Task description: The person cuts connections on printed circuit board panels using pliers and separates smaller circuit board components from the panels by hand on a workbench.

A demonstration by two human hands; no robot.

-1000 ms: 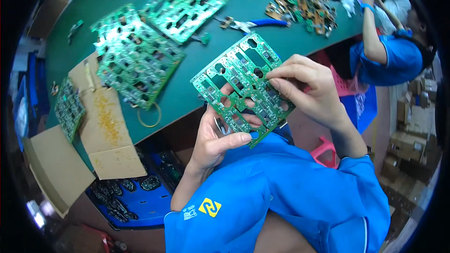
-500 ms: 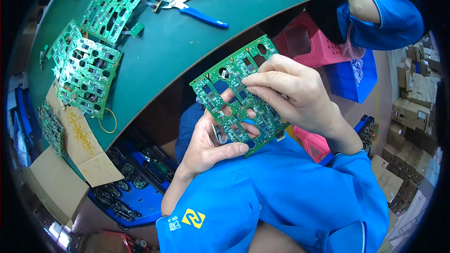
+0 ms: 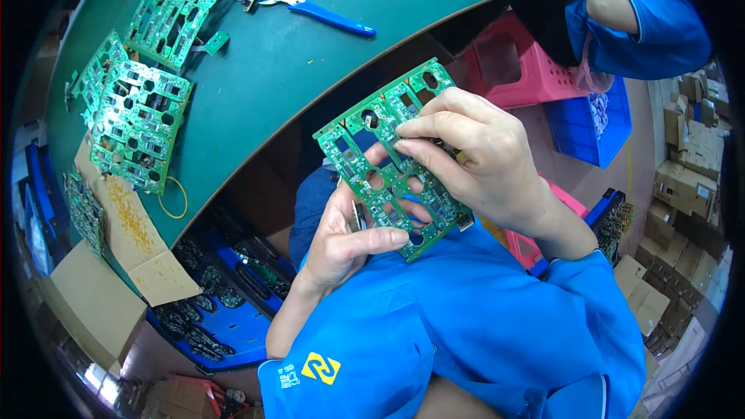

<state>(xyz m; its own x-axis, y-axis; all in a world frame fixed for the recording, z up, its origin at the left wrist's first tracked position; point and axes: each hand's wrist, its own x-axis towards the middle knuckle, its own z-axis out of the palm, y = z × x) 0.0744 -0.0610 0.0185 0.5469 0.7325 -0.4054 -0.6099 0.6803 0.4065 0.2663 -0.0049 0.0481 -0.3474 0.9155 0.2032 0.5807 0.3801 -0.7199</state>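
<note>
A green circuit board panel (image 3: pixel 392 174) with several cut-out holes is tilted above my lap. My left hand (image 3: pixel 345 244) grips its lower left edge, thumb on top and fingers behind, some showing through the holes. Between that palm and the panel, a small flat piece with a pale edge is partly hidden. Over the panel's upper right part, my right hand (image 3: pixel 477 143) is closed, thumb and forefinger pinched at the board's surface. Whatever lies between those fingertips is too small or hidden to make out.
Blue-handled cutters (image 3: pixel 318 0) lie on the green table (image 3: pixel 256 85). More board panels (image 3: pixel 140 124) are stacked at its left, by a cardboard flap (image 3: pixel 128 209) with yellow bits. Blue trays (image 3: pixel 240 334) stand below. A co-worker's blue sleeve (image 3: pixel 667 31) shows at the upper right, near a pink stool (image 3: pixel 535 70).
My right thumb and forefinger have shifted slightly to the left on the panel. The panel stays nearly in place in my left hand, while the view has moved a little.
</note>
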